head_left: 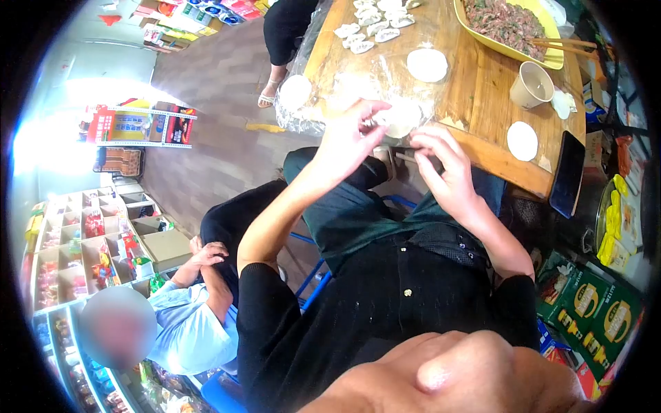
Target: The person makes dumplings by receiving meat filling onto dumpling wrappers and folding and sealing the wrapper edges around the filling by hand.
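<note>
My left hand [352,138], with a ring on one finger, pinches the edge of a pale dough wrapper [405,122] over the table's near edge. Just right of it is my right hand [446,168], its fingers curled around a thin stick [406,157]. Round white wrappers lie on the wooden table: one [427,65] beyond my hands, one [296,92] at the left corner, another [522,141] at the right. Several folded dumplings [377,27] sit on clear plastic film. A yellow tray [555,58] of minced filling [502,24] has chopsticks [564,45] across its rim.
A paper cup [531,86] and a dark phone [568,175] are at the table's right. A seated person in a light blue shirt [196,327] is at lower left. Another person's leg [284,34] shows beyond the table. Shelves of packets [93,241] stand left.
</note>
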`<action>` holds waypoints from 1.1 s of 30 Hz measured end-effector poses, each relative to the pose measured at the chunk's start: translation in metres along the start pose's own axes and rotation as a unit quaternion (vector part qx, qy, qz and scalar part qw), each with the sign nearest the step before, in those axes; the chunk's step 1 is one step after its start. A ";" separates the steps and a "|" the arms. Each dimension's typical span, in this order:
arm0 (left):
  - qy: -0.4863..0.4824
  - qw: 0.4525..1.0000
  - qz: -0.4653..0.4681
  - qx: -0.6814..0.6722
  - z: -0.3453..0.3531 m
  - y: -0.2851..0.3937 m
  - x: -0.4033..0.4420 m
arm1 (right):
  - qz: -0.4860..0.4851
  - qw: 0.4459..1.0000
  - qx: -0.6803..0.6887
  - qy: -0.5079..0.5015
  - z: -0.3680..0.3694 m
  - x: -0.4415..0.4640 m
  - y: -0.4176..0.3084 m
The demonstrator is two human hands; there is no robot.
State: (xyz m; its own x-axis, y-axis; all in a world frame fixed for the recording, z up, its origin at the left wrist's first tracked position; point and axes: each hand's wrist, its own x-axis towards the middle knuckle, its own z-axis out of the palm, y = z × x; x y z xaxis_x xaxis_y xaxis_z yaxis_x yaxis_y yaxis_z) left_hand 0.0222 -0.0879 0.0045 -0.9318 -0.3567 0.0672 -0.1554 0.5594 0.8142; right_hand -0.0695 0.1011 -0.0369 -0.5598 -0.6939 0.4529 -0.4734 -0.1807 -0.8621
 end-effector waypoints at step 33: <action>0.073 0.921 0.144 0.355 0.068 -0.060 0.319 | 0.282 0.891 0.072 -0.349 -0.001 -0.062 0.125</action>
State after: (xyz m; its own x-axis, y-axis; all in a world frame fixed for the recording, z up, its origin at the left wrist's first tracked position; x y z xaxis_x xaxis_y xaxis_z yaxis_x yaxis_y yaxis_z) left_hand -0.2880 -0.1840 -0.0622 -0.9219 -0.1844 0.3406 -0.1316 0.9762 0.1724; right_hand -0.0948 0.1222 -0.1729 -0.0983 -0.9578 -0.2701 -0.1300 0.2814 -0.9507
